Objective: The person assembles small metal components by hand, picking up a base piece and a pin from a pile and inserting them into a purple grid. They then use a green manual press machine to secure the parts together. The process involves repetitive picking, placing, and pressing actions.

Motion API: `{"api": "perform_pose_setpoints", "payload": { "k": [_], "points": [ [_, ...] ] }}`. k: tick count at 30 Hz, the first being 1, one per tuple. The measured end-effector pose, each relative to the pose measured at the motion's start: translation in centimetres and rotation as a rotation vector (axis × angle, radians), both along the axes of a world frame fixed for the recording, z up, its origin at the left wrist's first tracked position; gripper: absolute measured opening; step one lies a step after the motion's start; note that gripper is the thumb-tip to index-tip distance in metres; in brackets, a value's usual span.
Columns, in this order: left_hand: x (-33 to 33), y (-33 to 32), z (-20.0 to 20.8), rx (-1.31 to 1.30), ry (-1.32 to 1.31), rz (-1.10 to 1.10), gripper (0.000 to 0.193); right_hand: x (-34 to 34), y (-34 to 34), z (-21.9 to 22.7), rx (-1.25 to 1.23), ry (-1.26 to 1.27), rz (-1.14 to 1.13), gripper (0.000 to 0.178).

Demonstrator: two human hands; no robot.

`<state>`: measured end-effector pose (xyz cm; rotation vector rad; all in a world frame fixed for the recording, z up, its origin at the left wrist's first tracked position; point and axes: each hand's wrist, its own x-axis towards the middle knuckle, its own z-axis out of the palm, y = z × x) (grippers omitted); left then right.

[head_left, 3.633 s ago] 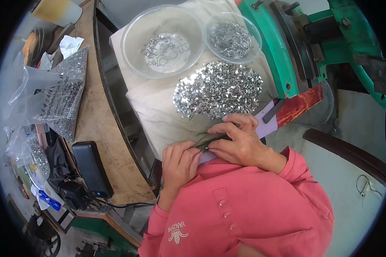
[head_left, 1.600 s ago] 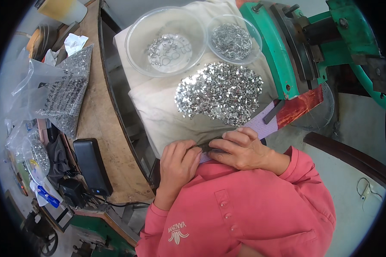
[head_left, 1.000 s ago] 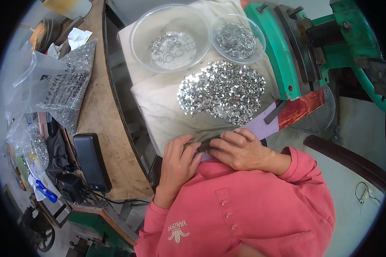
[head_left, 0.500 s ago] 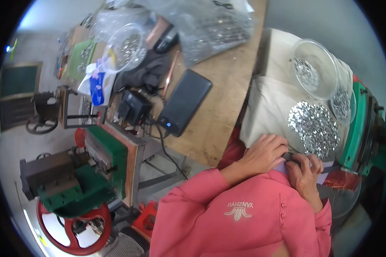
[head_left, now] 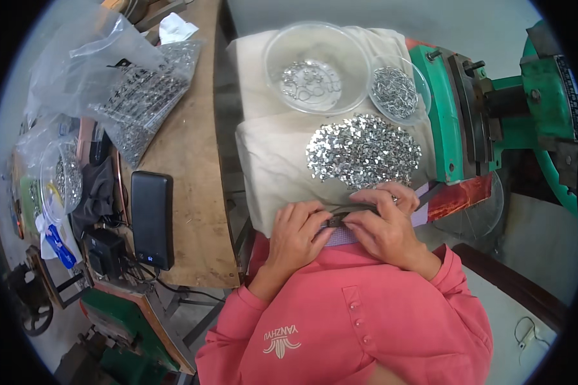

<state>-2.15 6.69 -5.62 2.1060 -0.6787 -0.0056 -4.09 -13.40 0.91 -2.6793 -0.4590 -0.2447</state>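
Note:
At the front edge of a cloth-covered surface (head_left: pixel 258 151), my two hands meet at a small dark metal piece (head_left: pixel 337 220). The fingertips of my left hand (head_left: pixel 295 236) pinch it from the left. From the other side, the thumb and fingers of my right hand (head_left: pixel 388 224) close on it; a tiny shiny spot shows by the upper fingers, too small to name. Just beyond the hands lies a heap of small shiny metal pieces (head_left: pixel 365 153). Behind it stand a clear plastic tub (head_left: pixel 279 102) with metal rings and a smaller clear bowl (head_left: pixel 424 96) of silvery parts.
A green machine (head_left: pixel 444 115) borders the cloth on the right. To the left, a wooden table (head_left: pixel 196 160) carries a black power bank (head_left: pixel 151 218), cables, a black adapter (head_left: pixel 103 250) and a plastic bag of metal parts (head_left: pixel 144 90). Another green machine (head_left: pixel 112 321) stands lower left.
My view has swung right, so the cloth and the heap now sit near the middle. Both hands remain together at the cloth's front edge, at the dark piece.

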Motion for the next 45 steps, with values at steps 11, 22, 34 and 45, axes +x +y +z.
{"api": "perform_pose_setpoints", "payload": {
  "k": [11,22,34,45],
  "points": [
    [-0.1,0.3,0.3,0.005,-0.02,0.001,0.03,-0.1,-0.5,0.5,0.008,0.061,-0.065,0.013],
    [0.0,-1.2,0.6,0.018,-0.082,0.014,0.019,-1.6,-1.2,-0.9,0.029,0.0,-0.08,0.016],
    [-0.4,-0.6,0.8,0.021,0.001,-0.016,0.032,0.4,-1.0,-0.7,0.03,0.023,-0.072,0.019],
    [-0.3,0.0,0.9,0.023,-0.006,-0.062,0.029,5.1,1.1,-2.1,-0.104,-0.104,0.057,0.025]
  ]
}}
